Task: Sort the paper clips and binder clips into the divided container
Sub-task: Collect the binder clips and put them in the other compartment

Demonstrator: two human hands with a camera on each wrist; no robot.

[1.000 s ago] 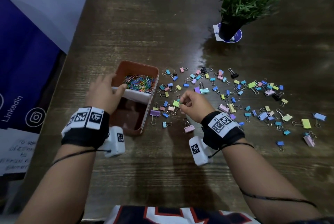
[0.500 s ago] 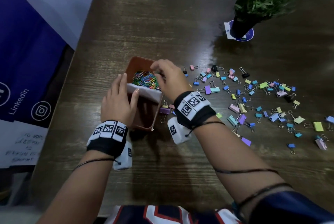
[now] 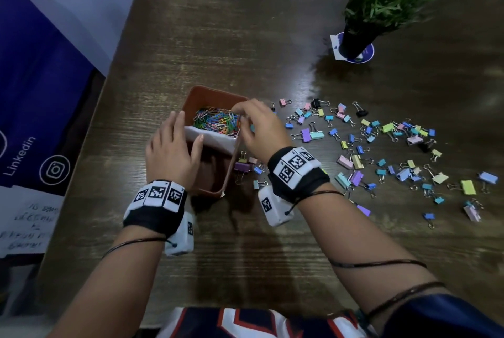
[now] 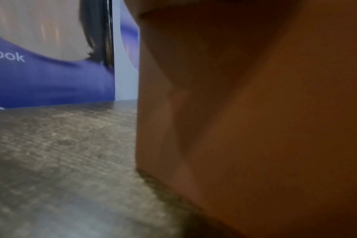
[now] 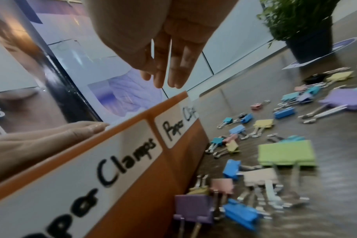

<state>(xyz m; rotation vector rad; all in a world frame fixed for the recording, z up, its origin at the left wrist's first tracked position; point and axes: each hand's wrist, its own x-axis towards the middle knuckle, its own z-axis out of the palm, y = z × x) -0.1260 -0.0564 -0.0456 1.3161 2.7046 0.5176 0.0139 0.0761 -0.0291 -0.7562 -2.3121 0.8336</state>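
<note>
A brown divided container (image 3: pixel 191 100) stands on the table. Its far compartment holds a heap of coloured paper clips (image 3: pixel 218 122); a white divider (image 3: pixel 215 139) separates it from the dark near compartment. My left hand (image 3: pixel 188 130) rests on the left rim, thumb on the divider, fingers straight. My right hand (image 3: pixel 238 116) hovers over the far compartment's right rim, its fingers (image 5: pixel 163 77) straight with nothing seen between them. Labels on the container wall (image 5: pixel 132 161) read "Paper Clamps" and "Paper Clips". Many pastel binder clips (image 3: pixel 381 146) lie scattered to the right.
A potted green plant (image 3: pixel 381 4) stands at the back right on a blue coaster. A blue and white banner (image 3: pixel 41 92) hangs past the table's left edge. A purple binder clip (image 3: pixel 242 167) and others lie right against the container's right wall.
My right hand left the binder clip pile and moved left over the paper clip compartment. My left hand shifted from the far rim to the divider. The view moved closer.
</note>
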